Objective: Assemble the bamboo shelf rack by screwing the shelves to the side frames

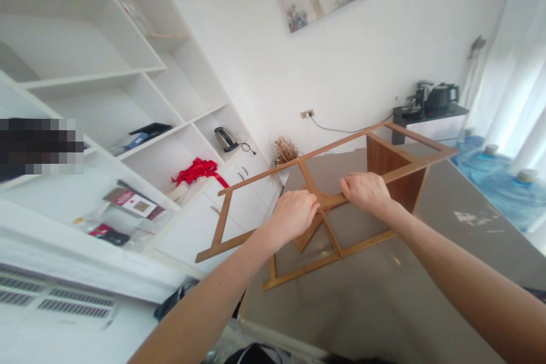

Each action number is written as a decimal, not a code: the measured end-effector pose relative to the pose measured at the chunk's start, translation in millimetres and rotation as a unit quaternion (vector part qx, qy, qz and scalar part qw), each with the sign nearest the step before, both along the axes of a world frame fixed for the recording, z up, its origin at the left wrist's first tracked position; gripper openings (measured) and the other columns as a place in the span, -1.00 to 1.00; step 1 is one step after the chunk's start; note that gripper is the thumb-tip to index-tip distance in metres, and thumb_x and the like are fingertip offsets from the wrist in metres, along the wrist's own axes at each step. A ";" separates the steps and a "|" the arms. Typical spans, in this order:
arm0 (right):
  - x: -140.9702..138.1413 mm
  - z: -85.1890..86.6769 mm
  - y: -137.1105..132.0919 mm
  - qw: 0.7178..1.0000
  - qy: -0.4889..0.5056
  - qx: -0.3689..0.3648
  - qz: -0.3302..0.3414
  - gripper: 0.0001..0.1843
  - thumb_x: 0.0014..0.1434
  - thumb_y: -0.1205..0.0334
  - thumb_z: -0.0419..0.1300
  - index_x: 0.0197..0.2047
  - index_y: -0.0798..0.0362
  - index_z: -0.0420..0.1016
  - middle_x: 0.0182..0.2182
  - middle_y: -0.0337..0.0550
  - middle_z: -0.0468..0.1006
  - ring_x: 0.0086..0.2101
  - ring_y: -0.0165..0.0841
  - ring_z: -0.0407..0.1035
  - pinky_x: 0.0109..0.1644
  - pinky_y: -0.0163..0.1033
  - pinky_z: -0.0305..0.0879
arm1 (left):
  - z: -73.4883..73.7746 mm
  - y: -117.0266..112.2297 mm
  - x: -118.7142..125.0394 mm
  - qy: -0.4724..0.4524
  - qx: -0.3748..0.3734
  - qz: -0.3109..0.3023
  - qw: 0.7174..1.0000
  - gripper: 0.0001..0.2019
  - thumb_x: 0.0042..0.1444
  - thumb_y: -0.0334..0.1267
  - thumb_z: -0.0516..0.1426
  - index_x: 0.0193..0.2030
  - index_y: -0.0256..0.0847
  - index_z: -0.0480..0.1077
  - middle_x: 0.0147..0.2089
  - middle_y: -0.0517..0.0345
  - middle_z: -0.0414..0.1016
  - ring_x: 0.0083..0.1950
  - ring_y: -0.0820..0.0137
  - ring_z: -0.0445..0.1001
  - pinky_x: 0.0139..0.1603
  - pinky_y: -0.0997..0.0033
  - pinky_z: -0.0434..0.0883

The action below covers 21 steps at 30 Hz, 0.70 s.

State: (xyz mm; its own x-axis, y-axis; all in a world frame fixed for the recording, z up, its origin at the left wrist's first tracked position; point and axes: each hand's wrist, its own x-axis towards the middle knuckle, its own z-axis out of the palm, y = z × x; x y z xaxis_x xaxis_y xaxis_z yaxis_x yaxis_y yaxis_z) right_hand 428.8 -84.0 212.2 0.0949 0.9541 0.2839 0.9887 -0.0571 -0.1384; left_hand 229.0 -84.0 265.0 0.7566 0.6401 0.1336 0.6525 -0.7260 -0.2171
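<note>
A light-brown wooden frame (336, 145), with long rails, crossbars and a solid panel at its right end, lies tilted over the grey table (460, 250). I cannot tell whether it is a chair, a stool or a rack. My left hand (293, 215) is closed around its middle rail, near where a crossbar joins. To the right, my right hand (365, 190) grips the same rail, fingers curled over it, close to the panel (394, 173). Both hands hide the parts of the rail beneath them.
White shelves (106, 77) stand on the left, holding a kettle (225, 139) and red ribbon (196, 170). Large water bottles (522, 193) stand by the curtain at right. A black-topped cabinet (435, 119) carries another kettle (442, 95). A pixelated dark shape (34, 148) is at far left.
</note>
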 end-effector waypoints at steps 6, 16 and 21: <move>2.1 -3.0 0.9 1.000 0.000 0.011 0.009 -0.47 0.32 0.19 -0.15 -0.34 0.09 0.64 -0.30 -0.02 0.66 -0.25 -0.21 0.53 -0.22 -0.24 0.25 | 4.6 16.8 -0.2 0.087 0.042 -0.123 0.988 -0.79 0.21 -0.44 0.04 -0.41 -0.23 0.43 -0.36 0.06 0.44 -0.30 0.29 0.40 -0.28 0.27 0.26; 3.4 -5.0 2.6 0.999 0.000 0.032 0.015 -0.48 0.31 0.21 -0.13 -0.36 0.10 0.65 -0.35 0.00 0.65 -0.30 -0.23 0.52 -0.27 -0.24 0.21 | 5.1 15.6 -13.5 -0.037 -0.015 -0.092 0.995 -0.80 0.22 -0.40 0.04 -0.11 -0.21 0.45 -0.21 0.05 0.45 -0.18 0.32 0.40 -0.19 0.34 0.31; 4.1 -7.9 3.4 0.999 -0.001 0.037 0.017 -0.47 0.30 0.21 -0.15 -0.37 0.09 0.64 -0.35 -0.03 0.65 -0.29 -0.17 0.52 -0.31 -0.19 0.19 | 1.0 9.1 -10.1 -0.118 -0.038 0.112 0.986 -0.69 0.27 -0.07 0.01 -0.39 -0.18 0.40 -0.37 0.14 0.49 -0.35 0.32 0.43 -0.35 0.31 0.28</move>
State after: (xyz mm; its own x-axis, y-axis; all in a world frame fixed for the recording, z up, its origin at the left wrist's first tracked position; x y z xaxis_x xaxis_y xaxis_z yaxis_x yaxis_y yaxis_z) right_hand 432.9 -80.5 204.3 0.0618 0.9330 0.3546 0.9902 -0.0129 -0.1388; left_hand 218.9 -74.8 266.1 0.5487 0.8024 0.2347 0.8242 -0.5662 0.0089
